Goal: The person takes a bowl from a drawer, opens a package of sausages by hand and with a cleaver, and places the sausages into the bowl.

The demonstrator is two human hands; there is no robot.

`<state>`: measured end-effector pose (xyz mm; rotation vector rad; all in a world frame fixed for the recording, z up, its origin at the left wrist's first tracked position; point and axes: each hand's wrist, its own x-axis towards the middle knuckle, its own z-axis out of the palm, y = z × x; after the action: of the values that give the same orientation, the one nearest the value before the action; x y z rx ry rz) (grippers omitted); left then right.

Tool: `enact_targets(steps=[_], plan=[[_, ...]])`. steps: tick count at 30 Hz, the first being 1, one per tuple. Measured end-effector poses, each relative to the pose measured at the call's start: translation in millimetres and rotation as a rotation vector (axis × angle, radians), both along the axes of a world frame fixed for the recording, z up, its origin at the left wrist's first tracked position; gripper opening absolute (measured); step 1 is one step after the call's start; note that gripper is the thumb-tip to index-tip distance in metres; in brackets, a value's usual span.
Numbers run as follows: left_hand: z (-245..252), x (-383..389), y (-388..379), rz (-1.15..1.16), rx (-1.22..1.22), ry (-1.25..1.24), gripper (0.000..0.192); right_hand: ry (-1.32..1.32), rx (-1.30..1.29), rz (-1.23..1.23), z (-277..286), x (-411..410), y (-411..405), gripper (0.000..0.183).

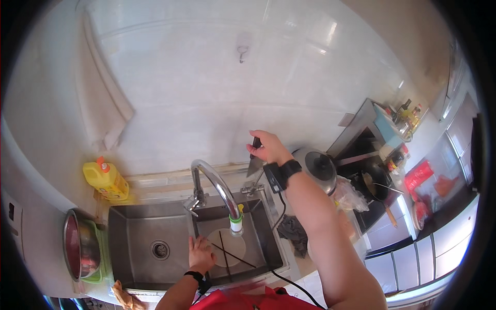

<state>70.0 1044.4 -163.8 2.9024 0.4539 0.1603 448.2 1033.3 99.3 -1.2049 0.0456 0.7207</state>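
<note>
My right hand (267, 146) is raised behind the sink near the wall, gripping the black handle of a kitchen knife (254, 167). The knife's blade points down towards the back ledge. Over the divider of the steel double sink (135, 267) is my left hand (202, 254), fingers bent. Beside it, two crossed dark sticks (240, 258), which look like chopsticks, lie in the right basin across a pale round disc (235, 236). One stick's end reaches close to my left fingers; whether they touch it is unclear.
A chrome faucet (215, 176) arches over the right basin. Yellow detergent jug (106, 180) and metal bowls (73, 248) flank the left side. To the right are a lidded pot (314, 170), a dark cloth (294, 232), a plastic bag (350, 193) and a wok (374, 182) on the stove.
</note>
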Motion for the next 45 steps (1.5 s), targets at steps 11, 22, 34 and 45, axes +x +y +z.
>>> enact_targets(steps=[11, 22, 34, 45], plan=[[3.5, 0.0, 0.2, -0.02, 0.034, 0.074, 0.034, -0.447, 0.236, 0.111, 118.8, -143.3, -171.2, 0.022], [-9.4, -8.2, 1.4, -0.083, -0.011, -0.073, 0.016, -0.778, -0.258, -0.145, 61.0, -324.6, -363.6, 0.045], [27.8, 94.1, -161.0, -0.298, -0.512, -0.215, 0.018, -0.737, -0.572, -0.778, -41.9, -276.5, -562.8, 0.026], [4.1, 194.1, -356.3, 0.353, -1.331, 0.1, 0.027, -0.391, -0.587, -0.626, -74.2, -212.7, -699.0, 0.028]])
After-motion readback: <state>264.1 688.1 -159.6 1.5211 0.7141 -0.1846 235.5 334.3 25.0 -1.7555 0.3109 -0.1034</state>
